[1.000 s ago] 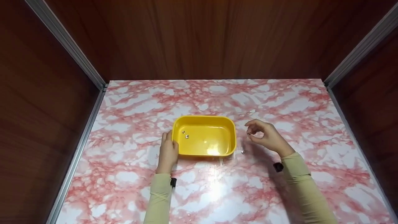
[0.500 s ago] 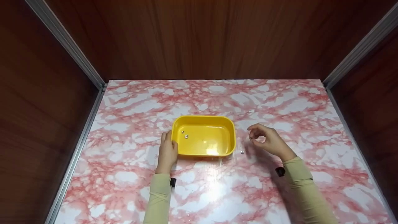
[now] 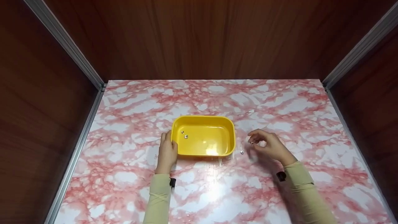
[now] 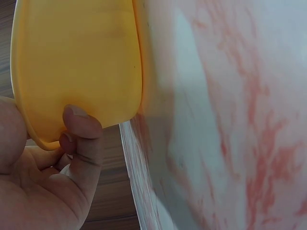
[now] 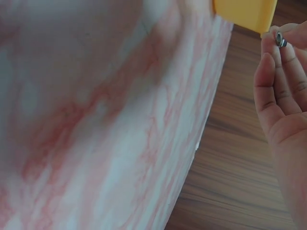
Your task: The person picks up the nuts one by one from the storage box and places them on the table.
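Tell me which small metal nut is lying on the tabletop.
The nut just right of the yellow bin; two others lie inside it, and the right grip pinches another nut.

Right hand (image 3: 272,147) moved, closer to loose nut (image 3: 242,152)

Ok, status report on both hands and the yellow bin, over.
Left hand gripping yellow bin, left end. Right hand pinching small metal piece. Two pieces inside bin. Loose piece on table, right of bin; nothing seen blocking.
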Demonstrator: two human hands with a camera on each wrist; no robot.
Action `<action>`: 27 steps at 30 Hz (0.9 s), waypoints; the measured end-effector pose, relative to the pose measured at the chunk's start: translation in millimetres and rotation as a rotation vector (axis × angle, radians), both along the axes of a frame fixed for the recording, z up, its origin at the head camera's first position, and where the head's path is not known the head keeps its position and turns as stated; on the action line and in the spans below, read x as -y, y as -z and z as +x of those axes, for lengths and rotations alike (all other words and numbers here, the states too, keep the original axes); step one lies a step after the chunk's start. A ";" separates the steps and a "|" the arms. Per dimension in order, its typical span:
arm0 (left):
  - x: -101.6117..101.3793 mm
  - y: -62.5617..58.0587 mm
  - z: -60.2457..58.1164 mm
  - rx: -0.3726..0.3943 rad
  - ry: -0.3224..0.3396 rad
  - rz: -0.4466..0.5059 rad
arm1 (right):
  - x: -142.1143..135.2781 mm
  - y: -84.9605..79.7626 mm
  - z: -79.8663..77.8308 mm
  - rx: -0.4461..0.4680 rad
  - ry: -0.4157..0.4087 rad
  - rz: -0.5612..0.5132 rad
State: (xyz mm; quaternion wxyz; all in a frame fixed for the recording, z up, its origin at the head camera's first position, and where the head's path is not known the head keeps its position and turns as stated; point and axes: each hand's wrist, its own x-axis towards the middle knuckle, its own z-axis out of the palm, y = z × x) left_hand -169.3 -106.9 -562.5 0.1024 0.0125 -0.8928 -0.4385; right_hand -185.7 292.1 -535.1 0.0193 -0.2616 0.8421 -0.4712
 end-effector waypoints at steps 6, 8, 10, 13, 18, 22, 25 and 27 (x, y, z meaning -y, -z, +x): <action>0.6 0.6 1.3 -0.010 0.000 -0.027 | -0.2 6.4 4.8 0.016 -0.005 -0.016; 0.5 0.8 1.6 -0.011 0.000 -0.030 | -0.4 8.0 5.4 0.026 -0.003 -0.016; 0.2 0.6 1.8 -0.010 -0.001 -0.027 | -0.5 9.8 5.9 0.037 -0.003 -0.015; -0.1 0.0 1.7 -0.015 -0.001 -0.022 | -1.0 13.0 6.5 0.039 -0.005 -0.018; -0.3 -0.6 0.4 -0.019 -0.005 -0.019 | -2.5 18.6 7.9 0.041 -0.016 -0.028; -0.2 0.1 -0.1 -0.017 -0.007 -0.021 | -3.2 21.3 9.2 0.075 -0.021 -0.012; -0.3 0.4 0.0 -0.015 -0.007 -0.022 | -3.7 22.8 10.0 0.099 -0.021 0.015; -0.4 0.3 0.2 -0.016 -0.007 -0.020 | -3.7 23.4 10.4 0.104 -0.023 0.023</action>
